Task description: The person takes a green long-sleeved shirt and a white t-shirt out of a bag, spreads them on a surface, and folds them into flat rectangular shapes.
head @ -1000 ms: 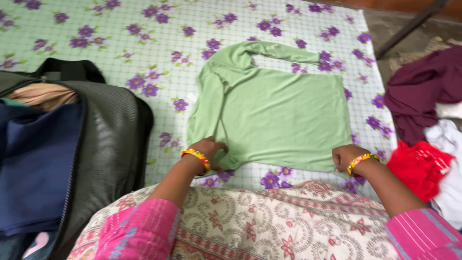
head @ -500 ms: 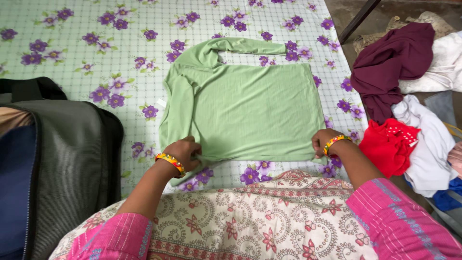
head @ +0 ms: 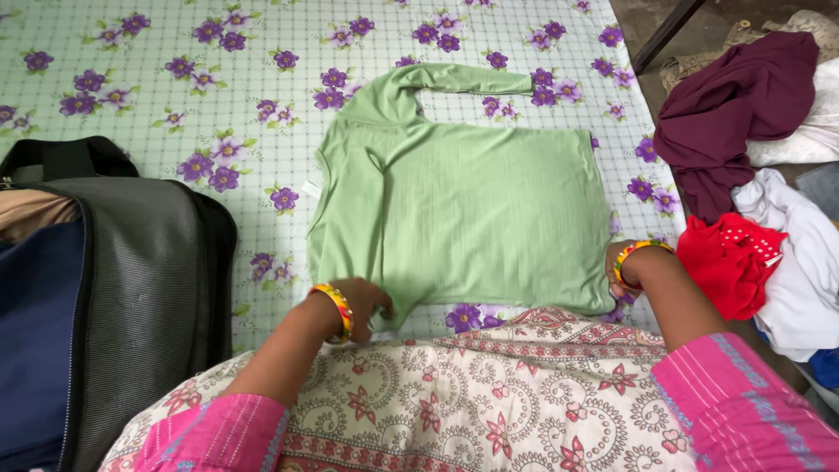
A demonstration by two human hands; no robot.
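Green long-sleeved top (head: 472,210) is laid flat on floral bedsheet (head: 175,52); near corners are pinched by L hand (head: 365,301) & R hand (head: 622,273). Uneven pull: hem could get skewed, creases set in.

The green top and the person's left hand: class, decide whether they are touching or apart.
Touching. The head view shows the left hand with its fingers pressed on the near-left corner of the green top, no gap between them.

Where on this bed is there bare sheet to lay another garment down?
Free: the floral sheet beyond the black bag and left of the green top. Crowded: the right edge, where the maroon cloth, red garment and white clothes pile up.
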